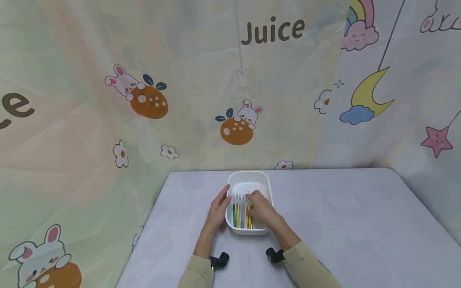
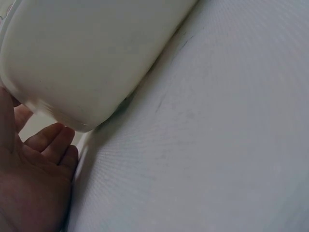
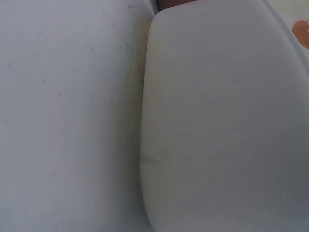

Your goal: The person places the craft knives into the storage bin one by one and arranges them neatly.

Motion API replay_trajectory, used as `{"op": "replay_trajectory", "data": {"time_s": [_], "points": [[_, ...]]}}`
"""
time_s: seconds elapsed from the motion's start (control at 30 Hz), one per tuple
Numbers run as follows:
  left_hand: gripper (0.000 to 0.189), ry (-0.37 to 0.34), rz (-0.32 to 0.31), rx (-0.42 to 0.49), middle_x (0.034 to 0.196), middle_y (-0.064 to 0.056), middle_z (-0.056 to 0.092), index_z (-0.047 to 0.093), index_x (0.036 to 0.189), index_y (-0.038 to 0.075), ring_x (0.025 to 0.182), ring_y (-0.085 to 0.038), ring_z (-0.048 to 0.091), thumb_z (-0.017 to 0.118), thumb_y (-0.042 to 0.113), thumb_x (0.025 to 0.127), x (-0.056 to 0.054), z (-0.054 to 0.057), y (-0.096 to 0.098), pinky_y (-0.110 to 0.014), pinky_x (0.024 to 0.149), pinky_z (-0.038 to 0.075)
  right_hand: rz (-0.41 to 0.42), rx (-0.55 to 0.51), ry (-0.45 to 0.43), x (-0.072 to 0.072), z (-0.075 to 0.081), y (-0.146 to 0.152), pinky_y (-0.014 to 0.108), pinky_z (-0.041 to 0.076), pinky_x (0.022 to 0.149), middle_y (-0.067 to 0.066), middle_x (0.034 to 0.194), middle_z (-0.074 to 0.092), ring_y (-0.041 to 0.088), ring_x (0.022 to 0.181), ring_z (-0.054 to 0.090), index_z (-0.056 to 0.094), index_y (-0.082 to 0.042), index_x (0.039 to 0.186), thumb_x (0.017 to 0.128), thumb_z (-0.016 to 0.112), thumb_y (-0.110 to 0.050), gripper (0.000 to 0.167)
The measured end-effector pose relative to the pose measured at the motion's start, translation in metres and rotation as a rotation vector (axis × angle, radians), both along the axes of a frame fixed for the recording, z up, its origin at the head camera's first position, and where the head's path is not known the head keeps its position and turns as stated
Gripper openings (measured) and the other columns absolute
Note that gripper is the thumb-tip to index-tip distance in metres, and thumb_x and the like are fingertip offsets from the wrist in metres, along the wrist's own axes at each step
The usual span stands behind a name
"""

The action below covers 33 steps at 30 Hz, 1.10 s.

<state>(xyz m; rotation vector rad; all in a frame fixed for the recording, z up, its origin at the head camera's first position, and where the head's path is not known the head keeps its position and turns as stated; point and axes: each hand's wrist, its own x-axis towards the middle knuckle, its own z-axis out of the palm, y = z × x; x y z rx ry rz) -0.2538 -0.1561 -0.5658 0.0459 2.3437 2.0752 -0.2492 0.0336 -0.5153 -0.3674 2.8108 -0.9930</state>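
A white rounded tray (image 1: 248, 180) stands near the table's back edge, its outer wall filling much of both wrist views. Several slim pen-like sticks (image 1: 239, 216) lie side by side in its front part, white at the far ends, with green, gold and silver lower lengths. At the tray's left rim is my left hand (image 1: 216, 210), thumb and fingertips against the wall. My right hand (image 1: 262, 209) reaches over the right rim with curled fingers, holding the gold sticks (image 1: 250, 222) at the row's right end. Its fingers partly cover them.
The tray rests on a white-covered table (image 1: 342, 216). A printed cloth (image 1: 194, 88) hangs behind the table, close to the tray's far end. A dark wrist camera (image 1: 219, 261) sits by the left wrist, and another camera (image 1: 275, 255) by the right wrist.
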Motion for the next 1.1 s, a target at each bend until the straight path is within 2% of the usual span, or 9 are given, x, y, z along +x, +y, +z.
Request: {"op": "replay_trajectory", "data": {"time_s": [0.3, 0.67, 0.87, 1.1], "points": [[0.049, -0.001, 0.004, -0.008, 0.166, 0.010, 0.040, 0.047, 0.157, 0.030, 0.158, -0.021, 0.030, 0.053, 0.030, 0.109, -0.0015, -0.0013, 0.0002, -0.052, 0.129, 0.025, 0.008, 0.026, -0.011, -0.0007, -0.0028, 0.0004, 0.045, 0.060, 0.097, 0.018, 0.131, 0.062, 0.022, 0.102, 0.064, 0.061, -0.001, 0.143, 0.088, 0.081, -0.007, 0.060], [0.049, -0.003, 0.003, -0.003, 0.166, 0.011, 0.040, 0.047, 0.157, 0.031, 0.158, -0.020, 0.030, 0.053, 0.032, 0.109, -0.0012, -0.0019, 0.0005, -0.051, 0.129, 0.024, 0.025, 0.022, -0.037, 0.0001, -0.0016, 0.0021, 0.040, 0.060, 0.087, 0.018, 0.128, 0.065, 0.021, 0.097, 0.062, 0.061, 0.000, 0.142, 0.087, 0.082, -0.008, 0.059], [0.049, -0.007, 0.009, -0.005, 0.165, 0.011, 0.040, 0.047, 0.157, 0.031, 0.158, -0.020, 0.031, 0.054, 0.033, 0.108, -0.0009, -0.0012, 0.0001, -0.051, 0.129, 0.025, 0.019, 0.012, -0.062, 0.0007, -0.0004, 0.0012, 0.044, 0.059, 0.096, 0.020, 0.144, 0.062, 0.023, 0.104, 0.064, 0.057, 0.000, 0.146, 0.089, 0.081, -0.011, 0.063], [0.049, 0.003, 0.001, -0.008, 0.166, 0.010, 0.040, 0.047, 0.156, 0.033, 0.158, -0.021, 0.030, 0.055, 0.036, 0.108, -0.0005, -0.0016, -0.0003, -0.052, 0.129, 0.024, 0.009, 0.003, -0.051, 0.0031, 0.0003, 0.0010, 0.051, 0.057, 0.104, 0.020, 0.146, 0.062, 0.025, 0.111, 0.067, 0.057, -0.001, 0.146, 0.088, 0.082, -0.012, 0.064]]}}
